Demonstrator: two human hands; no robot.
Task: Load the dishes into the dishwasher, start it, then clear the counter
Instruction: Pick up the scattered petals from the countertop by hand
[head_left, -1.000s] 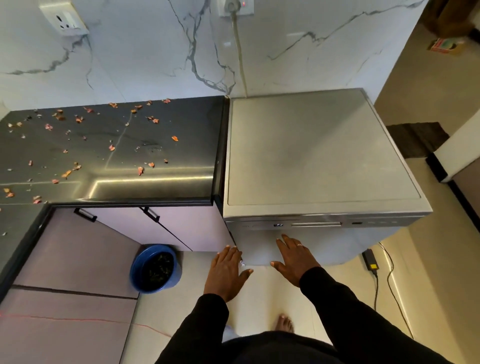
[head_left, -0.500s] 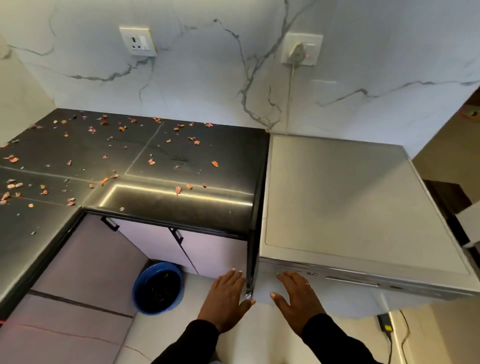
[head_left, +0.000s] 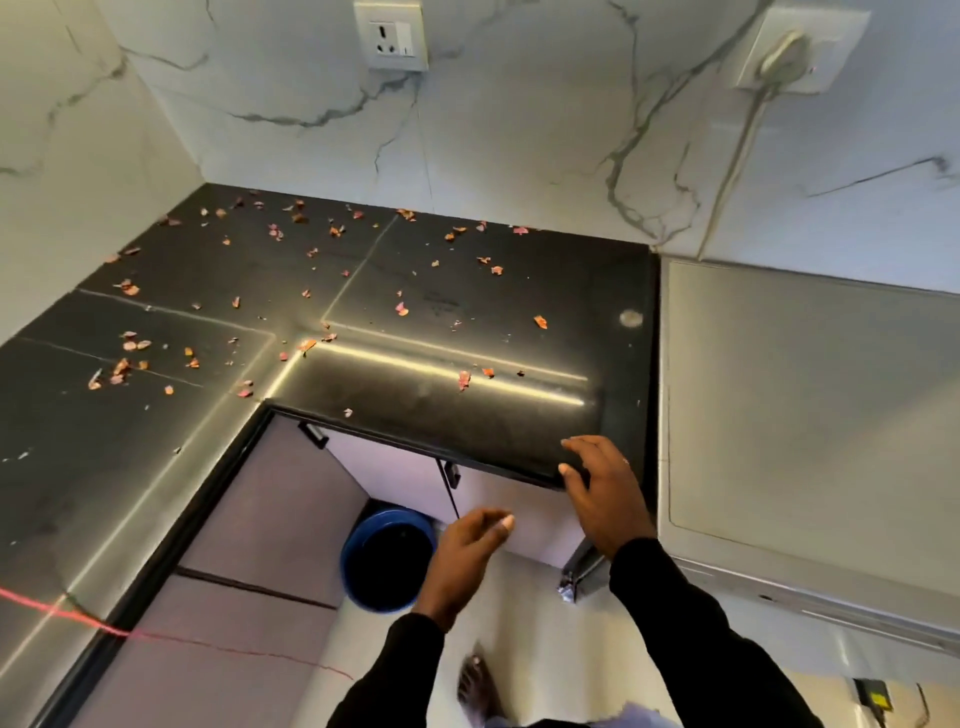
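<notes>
1. White marble-look wall w/ grey veins (head_left: 519, 145) backs the whole corner.
2. Black polished L-shaped stone surface (head_left: 493, 415) runs along the left wall & the back wall; strips of light reflect along its front part.
3. Grey flat-topped metal dishwasher (head_left: 805, 415) stands just right of the surface, side touching its end, back to the wall; only its top & a strip of the front edge show.
4. Pale lilac cabinet fronts w/ dark handles (head_left: 260, 519) sit under the surface.
5. Round blue plastic bin (head_left: 384, 561) stands on the floor by the cabinets, in the corner below the surface.
6. Right hand (head_left: 602, 493), black sleeve, is at the surface's front right corner, beside the dishwasher; fingers spread & relaxed, grasping nothing; can't tell if it touches the edge.
7. Left hand (head_left: 467, 551) is lower, in the air in front of the cabinets, near the bin; fingers loosely curled, nothing in it.
8. White wall socket (head_left: 392, 34) above the surface; a second socket w/ a plug & cable (head_left: 784, 54) above the dishwasher.
9. Small orange-pink dry scraps (head_left: 400, 309) lie scattered over the surface, mostly left & back.
</notes>
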